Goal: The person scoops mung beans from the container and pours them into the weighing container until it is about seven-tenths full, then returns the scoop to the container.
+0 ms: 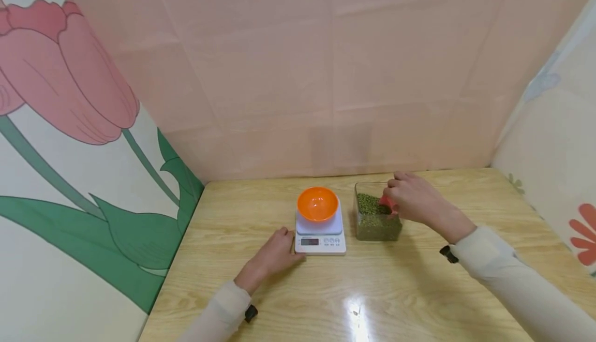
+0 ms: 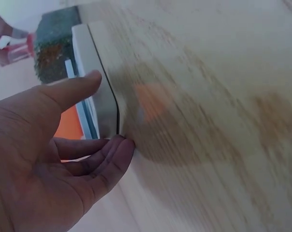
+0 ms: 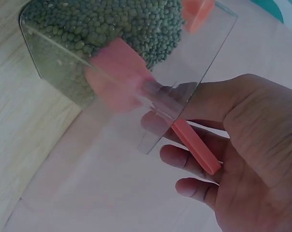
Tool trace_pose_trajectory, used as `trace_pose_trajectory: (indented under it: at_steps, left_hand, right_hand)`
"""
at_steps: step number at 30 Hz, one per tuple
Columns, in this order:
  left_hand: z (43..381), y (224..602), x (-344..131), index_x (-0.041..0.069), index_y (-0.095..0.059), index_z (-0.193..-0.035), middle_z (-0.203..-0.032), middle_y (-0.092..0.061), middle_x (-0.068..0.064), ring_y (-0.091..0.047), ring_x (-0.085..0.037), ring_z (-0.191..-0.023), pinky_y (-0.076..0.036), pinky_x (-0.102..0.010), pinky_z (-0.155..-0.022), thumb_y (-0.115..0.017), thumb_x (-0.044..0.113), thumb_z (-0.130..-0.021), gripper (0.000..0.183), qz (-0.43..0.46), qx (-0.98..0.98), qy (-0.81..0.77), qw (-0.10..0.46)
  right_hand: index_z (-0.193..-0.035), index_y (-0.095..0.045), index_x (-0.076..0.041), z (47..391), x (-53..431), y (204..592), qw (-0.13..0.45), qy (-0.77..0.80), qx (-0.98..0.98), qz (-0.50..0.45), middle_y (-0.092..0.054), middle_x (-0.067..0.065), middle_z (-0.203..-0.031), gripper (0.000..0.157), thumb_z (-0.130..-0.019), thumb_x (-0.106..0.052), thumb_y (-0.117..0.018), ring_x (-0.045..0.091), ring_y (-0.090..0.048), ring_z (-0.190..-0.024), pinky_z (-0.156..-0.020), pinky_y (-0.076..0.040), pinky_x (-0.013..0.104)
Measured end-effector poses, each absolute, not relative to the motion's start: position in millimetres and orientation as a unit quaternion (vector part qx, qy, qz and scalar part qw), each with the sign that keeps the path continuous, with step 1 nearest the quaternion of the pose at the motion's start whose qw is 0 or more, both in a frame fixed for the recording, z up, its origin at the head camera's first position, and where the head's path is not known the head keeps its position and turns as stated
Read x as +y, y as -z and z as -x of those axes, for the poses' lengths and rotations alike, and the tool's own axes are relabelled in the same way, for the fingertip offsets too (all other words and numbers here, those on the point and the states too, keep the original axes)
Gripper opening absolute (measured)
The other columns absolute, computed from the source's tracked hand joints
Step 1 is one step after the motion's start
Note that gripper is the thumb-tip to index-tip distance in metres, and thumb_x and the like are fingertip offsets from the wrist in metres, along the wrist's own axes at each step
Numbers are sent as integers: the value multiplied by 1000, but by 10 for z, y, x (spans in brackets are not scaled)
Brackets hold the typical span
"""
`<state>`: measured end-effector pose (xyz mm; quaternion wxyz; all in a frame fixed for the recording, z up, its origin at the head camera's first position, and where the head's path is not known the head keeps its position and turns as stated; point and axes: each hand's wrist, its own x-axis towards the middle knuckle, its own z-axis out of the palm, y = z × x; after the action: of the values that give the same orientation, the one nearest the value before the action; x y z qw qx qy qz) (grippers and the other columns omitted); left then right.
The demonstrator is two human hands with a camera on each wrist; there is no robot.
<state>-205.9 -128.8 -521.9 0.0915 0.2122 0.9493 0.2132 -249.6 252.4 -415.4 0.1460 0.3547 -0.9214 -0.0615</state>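
My right hand [image 1: 416, 199] pinches the handle of a red plastic scoop [image 1: 387, 205]. The scoop's head [image 3: 119, 77] dips into green mung beans [image 3: 107, 26], which fill much of a clear square container [image 1: 378, 233]. To the left of that container stands a white kitchen scale [image 1: 321, 246] with an orange bowl [image 1: 318, 205] on its platform. My left hand [image 1: 278, 251] holds the scale by its front left corner, the thumb along the front edge and the curled fingers at the side [image 2: 95, 53]. The digits on the scale's display are too small to read.
Everything stands on a wood-grain table [image 1: 242, 212]. A pink covered wall [image 1: 270, 99] rises right behind it. Walls with painted flowers close off the left [image 1: 70, 73] and the right [image 1: 559, 176].
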Motion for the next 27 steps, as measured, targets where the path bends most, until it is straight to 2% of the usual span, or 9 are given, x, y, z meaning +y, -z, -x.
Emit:
trace_pose_trajectory:
  at_steps: [4,10,15,19,27]
  left_hand:
    - [2048,5236,-1269,7,-67,-139,-114,-65,-9,-56,-18,-96,-56,-36,-89,-82,35,-95,54,-211,949,-214,92]
    - [2037,5234,-1248,-1,-68,-134,-107,-63,-8,-55,-17,-91,-56,-34,-85,-82,34,-95,54,-210,952,-207,80]
    - [2035,5245,-1250,-3,-67,-133,-105,-62,-8,-54,-16,-89,-54,-33,-83,-82,36,-95,56,-211,954,-200,73]
    - [2037,5257,-1252,-4,-67,-132,-104,-61,-8,-53,-16,-89,-54,-32,-82,-82,35,-95,56,-213,954,-199,71]
    - [2041,5267,-1251,-6,-68,-128,-104,-62,-8,-55,-16,-88,-55,-33,-83,-83,35,-95,55,-214,955,-194,64]
  right_hand:
    - [-72,-68,-14,2494,2502,4153,151,85,-920,-353,-63,-2,-75,27,-71,-8,-95,20,-49,-75,-73,-49,38]
    - [-69,-63,-14,2506,2478,4166,153,95,-920,-350,-62,-1,-73,30,-75,-1,-89,20,-52,-73,-75,-53,39]
    - [-68,-63,-13,2517,2461,4165,146,98,-924,-339,-62,0,-72,30,-76,3,-86,20,-57,-71,-71,-56,38]
    - [-67,-62,-14,2519,2471,4169,154,101,-923,-339,-61,0,-70,31,-75,3,-87,19,-57,-68,-65,-55,36]
    - [-71,-64,-12,2519,2520,4124,152,103,-921,-344,-61,0,-71,29,-73,-3,-91,17,-57,-66,-64,-55,36]
